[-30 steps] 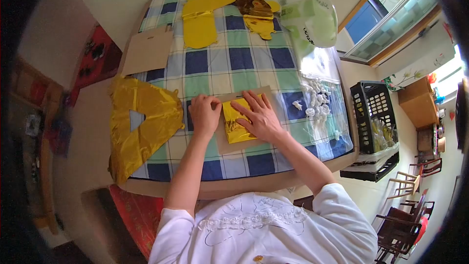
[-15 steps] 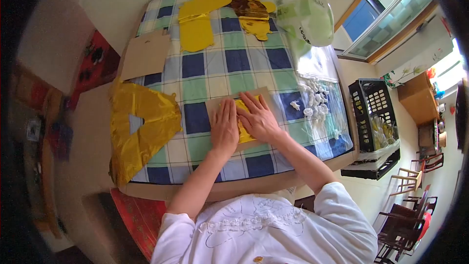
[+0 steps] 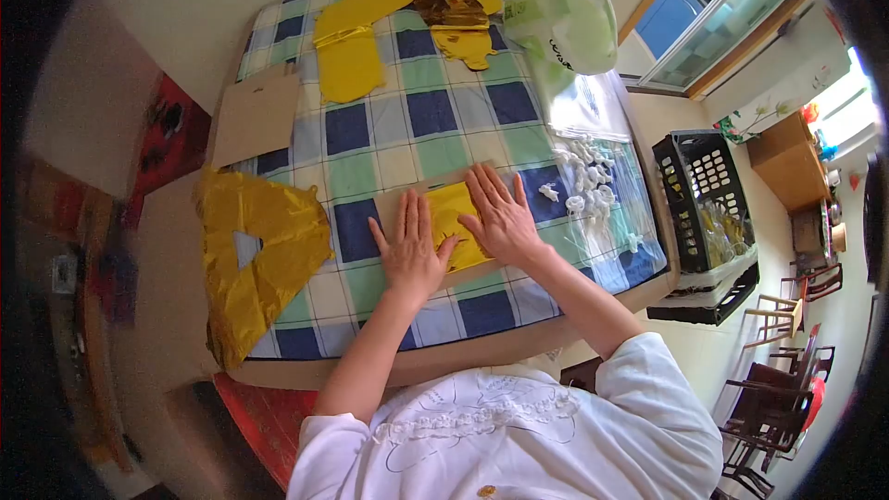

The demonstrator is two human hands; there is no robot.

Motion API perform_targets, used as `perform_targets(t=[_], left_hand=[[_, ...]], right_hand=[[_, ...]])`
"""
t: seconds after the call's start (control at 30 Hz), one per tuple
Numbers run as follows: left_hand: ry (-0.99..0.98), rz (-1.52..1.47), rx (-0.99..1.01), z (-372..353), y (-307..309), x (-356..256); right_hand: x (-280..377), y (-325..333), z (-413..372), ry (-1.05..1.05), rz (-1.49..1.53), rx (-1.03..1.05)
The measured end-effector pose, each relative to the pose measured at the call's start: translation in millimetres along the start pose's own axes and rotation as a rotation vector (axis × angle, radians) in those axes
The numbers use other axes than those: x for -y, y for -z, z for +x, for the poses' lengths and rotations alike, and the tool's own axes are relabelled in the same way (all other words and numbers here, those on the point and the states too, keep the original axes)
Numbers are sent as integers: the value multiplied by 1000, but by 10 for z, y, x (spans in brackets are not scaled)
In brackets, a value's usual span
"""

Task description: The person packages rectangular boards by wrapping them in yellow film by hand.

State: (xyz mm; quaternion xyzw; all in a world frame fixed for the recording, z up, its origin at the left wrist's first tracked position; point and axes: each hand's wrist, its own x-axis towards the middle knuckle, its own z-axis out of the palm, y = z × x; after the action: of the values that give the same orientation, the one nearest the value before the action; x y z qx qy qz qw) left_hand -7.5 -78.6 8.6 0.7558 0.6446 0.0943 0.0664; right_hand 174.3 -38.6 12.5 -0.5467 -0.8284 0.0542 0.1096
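On the checked bed cover lies a brown cardboard sheet with a folded piece of shiny gold foil flat on top of it. My left hand rests palm down over the foil's left edge, fingers stretched out and thumb pointing inward. Across the foil's right side lies my right hand, also flat with its fingers spread. Both thumbs come close together over the gold surface. Parts of the foil and cardboard are hidden beneath my palms.
A large gold foil balloon lies flat at the left, below another cardboard sheet. More gold foil balloons are at the back. Right of my hands are white ribbon bundles, a green-white plastic bag and a black crate.
My hands have moved apart to the foil's two sides, uncovering more gold between them. The view has shifted slightly, so the bed appears a little further left.
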Motion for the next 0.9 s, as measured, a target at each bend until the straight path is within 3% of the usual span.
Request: perform_targets(t=[0.23, 0.43, 0.53, 0.67, 0.77, 0.9], left_hand=[[-15, -13, -39, -14, -9, 5], [-18, -25, -52, -18, 22, 2], [-18, -19, -37, -16, 46, 2], [-35, 32, -2, 39, 280, -83], [-305, 21, -48, 193, 233, -105], [-289, -14, 46, 259, 83, -149]], right_hand=[[-49, -8, -21, -35, 9, -31], [-246, 143, -157, 4, 395, -56], [-161, 192, -312, 188, 212, -100], [-120, 125, -348, 209, 170, -102], [-131, 137, -352, 232, 156, -110], [-172, 188, -328, 147, 314, -135]])
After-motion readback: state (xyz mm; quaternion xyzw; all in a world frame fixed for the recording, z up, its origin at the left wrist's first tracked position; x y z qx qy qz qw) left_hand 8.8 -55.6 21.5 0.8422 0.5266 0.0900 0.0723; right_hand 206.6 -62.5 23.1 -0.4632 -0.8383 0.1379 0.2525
